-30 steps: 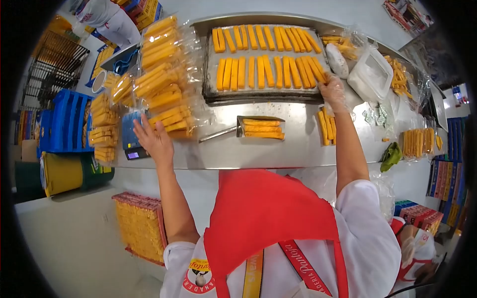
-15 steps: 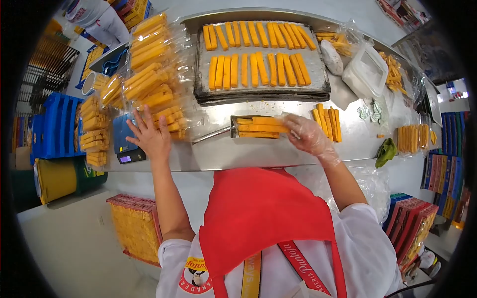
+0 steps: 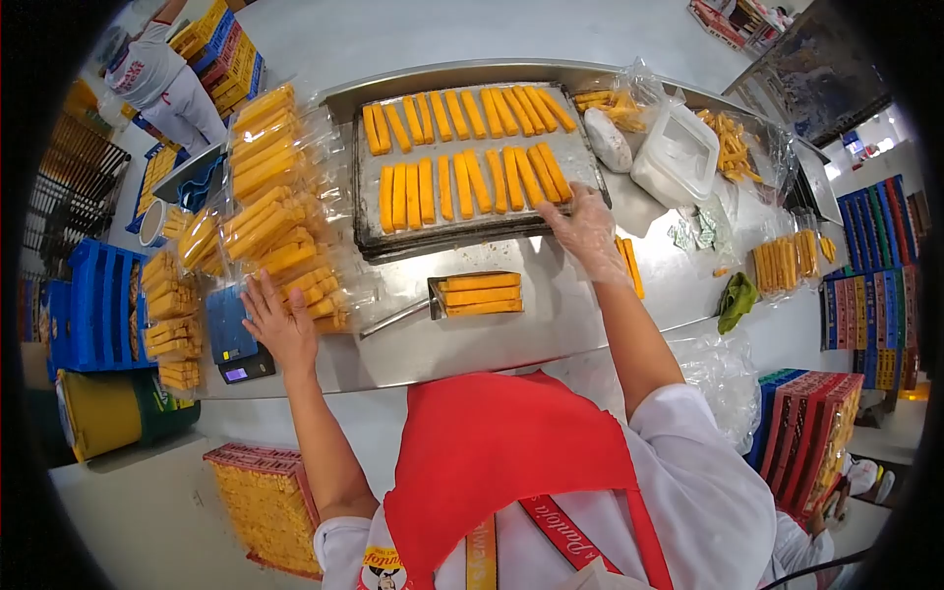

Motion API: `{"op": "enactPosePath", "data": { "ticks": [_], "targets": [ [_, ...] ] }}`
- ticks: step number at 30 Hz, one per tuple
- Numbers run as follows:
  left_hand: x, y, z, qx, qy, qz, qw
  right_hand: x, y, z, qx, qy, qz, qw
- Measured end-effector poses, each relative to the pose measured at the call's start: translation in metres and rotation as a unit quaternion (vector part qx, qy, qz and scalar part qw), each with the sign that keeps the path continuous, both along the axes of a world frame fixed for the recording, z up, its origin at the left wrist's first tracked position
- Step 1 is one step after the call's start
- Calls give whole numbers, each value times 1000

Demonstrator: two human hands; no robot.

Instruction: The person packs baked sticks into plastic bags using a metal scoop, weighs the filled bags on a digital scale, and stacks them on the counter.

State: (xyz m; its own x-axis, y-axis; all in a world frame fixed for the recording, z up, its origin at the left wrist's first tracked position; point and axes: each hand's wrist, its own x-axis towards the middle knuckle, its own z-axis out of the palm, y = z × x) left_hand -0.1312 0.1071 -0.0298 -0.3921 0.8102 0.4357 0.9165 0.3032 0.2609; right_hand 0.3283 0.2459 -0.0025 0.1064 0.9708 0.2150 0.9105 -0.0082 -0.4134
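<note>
My right hand (image 3: 582, 232), in a clear plastic glove, reaches to the right end of the front row of orange breadsticks (image 3: 454, 189) on a metal baking tray (image 3: 366, 221). Its thumb and fingers are apart around the end sticks. My bare left hand (image 3: 280, 320) is spread with nothing in it, beside a blue-topped digital scale (image 3: 229, 329) and bagged breadsticks (image 3: 285, 258). Between my hands, a metal scoop (image 3: 433, 298) with a long handle lies on the table with several breadsticks (image 3: 480, 295) in it. My right forearm partly covers more loose sticks (image 3: 631, 267).
To the right stand a white plastic tub (image 3: 677, 157), a green cloth (image 3: 736, 302) and bagged sticks (image 3: 784, 263). Blue crates (image 3: 98, 305) are stacked at the left. A person in white (image 3: 162, 84) stands beyond the table's far left.
My right hand has left the sticks in the scoop and moved up to the tray's right side. My left hand stays spread near the scale. The whole view has shifted.
</note>
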Motion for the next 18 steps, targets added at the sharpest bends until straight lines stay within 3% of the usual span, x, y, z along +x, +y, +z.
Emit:
{"op": "enactPosePath", "data": {
  "ticks": [7, 13, 16, 18],
  "targets": [
    [1, -4, 7, 16, -31, -1, 999, -18, 30, 23, -164, -112, -4, 980],
    [0, -7, 7, -1, 7, 39, 999, -23, 36, 10, -146, -67, -18, 987],
    [-1, -9, 10, 16, -1, 37, 999, -23, 43, 7, -153, 14, -90, 984],
    [-2, -10, 12, 14, -6, 39, 999, -16, 42, 11, -163, 63, -78, 981]
  ]
}}
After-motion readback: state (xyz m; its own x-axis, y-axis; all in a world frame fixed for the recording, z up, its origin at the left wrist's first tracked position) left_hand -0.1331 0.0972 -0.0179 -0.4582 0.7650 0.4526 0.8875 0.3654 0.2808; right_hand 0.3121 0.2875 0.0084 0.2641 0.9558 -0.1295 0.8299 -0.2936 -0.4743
